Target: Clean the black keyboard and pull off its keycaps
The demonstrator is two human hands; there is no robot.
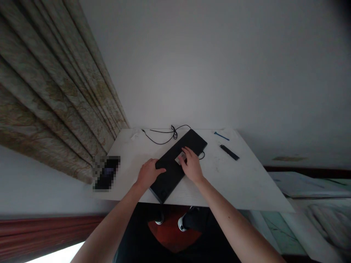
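Note:
A black keyboard (190, 141) lies diagonally on a white desk (225, 179), its face or underside hard to tell. My left hand (149, 173) rests flat on its near left part, holding nothing. My right hand (191, 165) sits further along, with its fingertips on a pale rectangular patch (178, 159). I cannot tell whether that patch is a stuck label or a loose card. A black cable (166, 134) runs from the far end of the keyboard and is looped into a small bundle.
A blue plastic tool (221, 136) and a narrow black bar (229, 152) lie at the desk's far right. A blurred dark phone (106, 174) sits at the left edge. A patterned curtain (55, 91) hangs to the left, a wall stands behind, and shoes (181, 223) show below.

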